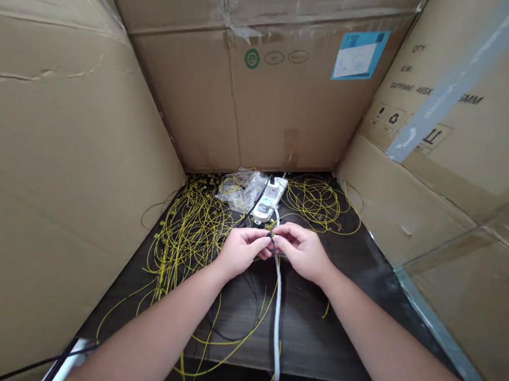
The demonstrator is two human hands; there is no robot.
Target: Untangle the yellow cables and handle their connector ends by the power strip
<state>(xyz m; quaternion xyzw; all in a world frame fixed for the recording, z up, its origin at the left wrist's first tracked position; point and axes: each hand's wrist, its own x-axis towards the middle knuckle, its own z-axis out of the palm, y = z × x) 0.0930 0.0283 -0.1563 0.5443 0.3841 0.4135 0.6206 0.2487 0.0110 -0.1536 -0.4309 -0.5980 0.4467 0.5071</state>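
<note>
My left hand (241, 249) and my right hand (303, 252) meet over the middle of the dark table. Both are closed, thumb and fingertips pinching a small dark piece (271, 235) with a bit of yellow on it. Fingers hide most of this piece, so its exact kind is unclear. A thick white cable (276, 321) runs under the hands and down to the table's front edge. Just beyond the fingertips lies a white power strip (263, 207) with a plug in it. Left of my left hand spreads a tangled heap of thin yellow wires (185, 226) with small dark ends.
Cardboard walls close in the dark table (313, 336) at the left (64, 140), back (286, 122) and right (466, 189). A clear plastic bag (243, 191) lies beside the power strip. Looped yellow wires (319, 201) sit at back right. A black cable (42, 363) crosses the lower left corner.
</note>
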